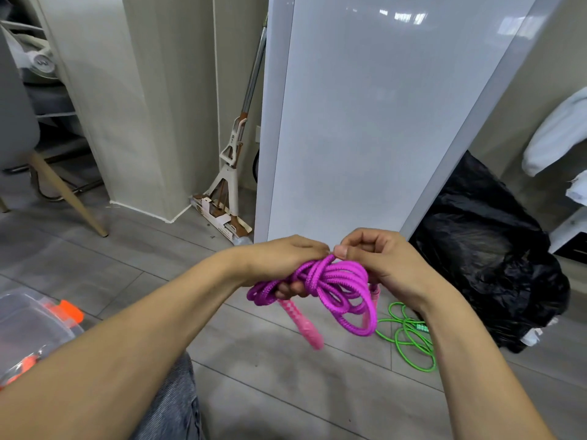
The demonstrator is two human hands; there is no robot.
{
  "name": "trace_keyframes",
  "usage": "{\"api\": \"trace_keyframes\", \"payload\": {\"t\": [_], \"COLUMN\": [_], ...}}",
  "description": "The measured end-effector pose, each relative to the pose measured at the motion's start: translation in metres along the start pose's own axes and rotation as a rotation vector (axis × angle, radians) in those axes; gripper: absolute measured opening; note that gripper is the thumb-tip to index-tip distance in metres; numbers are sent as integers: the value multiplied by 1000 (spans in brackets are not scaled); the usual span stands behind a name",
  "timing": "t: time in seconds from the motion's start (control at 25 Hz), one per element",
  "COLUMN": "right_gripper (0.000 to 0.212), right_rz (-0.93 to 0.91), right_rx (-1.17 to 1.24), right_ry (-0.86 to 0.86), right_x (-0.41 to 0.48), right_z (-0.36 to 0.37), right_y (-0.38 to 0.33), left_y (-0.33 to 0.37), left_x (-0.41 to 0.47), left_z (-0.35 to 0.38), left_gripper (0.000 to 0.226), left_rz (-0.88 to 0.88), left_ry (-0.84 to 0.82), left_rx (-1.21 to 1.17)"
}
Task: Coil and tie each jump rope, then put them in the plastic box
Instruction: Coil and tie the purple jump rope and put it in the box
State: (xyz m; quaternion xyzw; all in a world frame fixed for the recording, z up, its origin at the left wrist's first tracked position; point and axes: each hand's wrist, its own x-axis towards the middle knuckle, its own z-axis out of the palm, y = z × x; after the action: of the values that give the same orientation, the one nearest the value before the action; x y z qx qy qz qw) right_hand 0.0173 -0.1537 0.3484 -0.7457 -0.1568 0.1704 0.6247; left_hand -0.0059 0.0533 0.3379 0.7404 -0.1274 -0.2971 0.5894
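A tall white panel (365, 122) stands just beyond both hands, its lower edge on the grey floor (270, 376), which lies open beneath them. A black bag (482, 265) crowds the space right of the right hand (381, 262), and the clear plastic box (25, 315) sits well left of the left hand (279, 258). The left hand grips the coiled purple jump rope (336, 281) in mid-air — pink handle (301, 322) hanging below — while the right hand pinches a strand at the coil's top; a green jump rope (408, 331) lies loose below the right wrist, near the bag.
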Motion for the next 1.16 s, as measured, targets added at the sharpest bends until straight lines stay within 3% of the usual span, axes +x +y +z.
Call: {"api": "trace_keyframes", "payload": {"t": [0.16, 0.2, 0.28, 0.36, 0.48, 0.56, 0.72, 0.84, 1.0, 1.16], "right_gripper": [16, 25, 38, 27, 33, 28, 25, 19, 14, 17], "right_rz": [29, 46, 107, 174, 283, 244, 32, -88, -74, -189], "right_rx": [76, 69, 84, 87, -10, -40, -10, 130, 468, -45], "right_ry": [57, 63, 55, -6, -74, 73, 482, 586, 476, 493], "right_x": [6, 6, 4, -1, -8, -7, 3, 5, 8, 4], "right_z": [-7, -10, -17, -24, -35, -39, -41, -34, -17, -4], "right_y": [11, 14, 15, 14, 18, 22, 14, -1, -16, -19], "left_y": [4, 5, 4, 4, 4, 3, -5, -10, -9, -3], "left_x": [2, 2, 2, 2, 5, 3, 0, 8, 15, 18], "left_z": [-1, -3, -6, -8, -12, -17, -9, -9, -15, -16], "left_gripper": [58, 58, 53, 41, 33, 31, 39, 30, 15, 13], "left_rz": [6, 7, 39, 79, 95, 40, -209, -227, -65, 78], "left_ry": [-53, -53, -50, -29, 49, 24, -128, 35, 316, 437], "left_rx": [-394, -442, -495, -574, -705, -647, -158, -158, -536, -752]}}
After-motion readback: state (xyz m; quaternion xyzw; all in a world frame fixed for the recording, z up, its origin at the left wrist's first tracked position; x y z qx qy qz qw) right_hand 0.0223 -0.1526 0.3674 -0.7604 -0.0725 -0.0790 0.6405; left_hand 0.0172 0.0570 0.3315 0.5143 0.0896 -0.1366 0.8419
